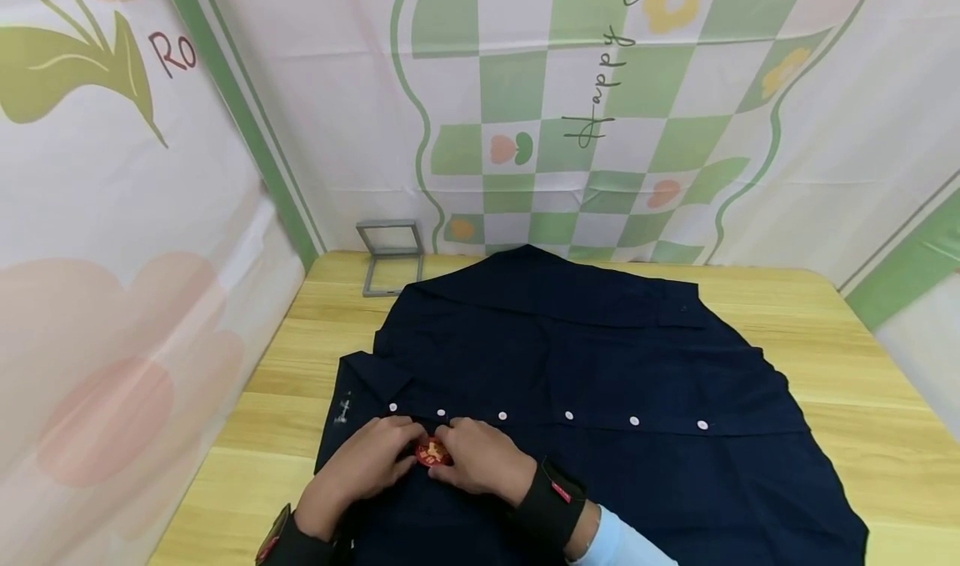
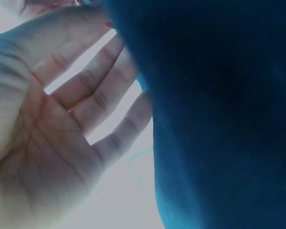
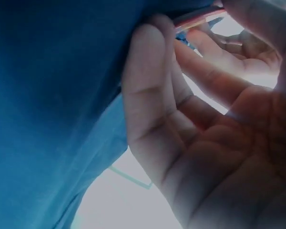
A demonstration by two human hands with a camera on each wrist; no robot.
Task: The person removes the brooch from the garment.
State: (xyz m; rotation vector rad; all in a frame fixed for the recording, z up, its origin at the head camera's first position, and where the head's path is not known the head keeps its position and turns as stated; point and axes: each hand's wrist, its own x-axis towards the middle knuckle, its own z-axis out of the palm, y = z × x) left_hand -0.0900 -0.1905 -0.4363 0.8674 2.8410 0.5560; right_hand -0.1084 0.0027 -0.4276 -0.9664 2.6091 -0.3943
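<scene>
A navy shirt (image 1: 600,366) with a row of white buttons lies spread over the table. On its front, near the collar end, is a small round red badge (image 1: 432,452) with a gold design. My left hand (image 1: 375,458) pinches the badge from the left, and my right hand (image 1: 483,458) grips its right edge. In the right wrist view the badge rim (image 3: 195,19) shows thin and red beside the fingertips, against the cloth. The left wrist view has the left hand's fingers (image 2: 93,88) reaching behind dark fabric, which hides their tips.
A grey hinged frame (image 1: 392,257) stands open at the table's back left corner. Wooden tabletop (image 1: 255,458) shows around the shirt. Printed curtains (image 1: 525,91) hang behind and at the sides. White embroidery (image 1: 342,408) marks the shirt near the collar.
</scene>
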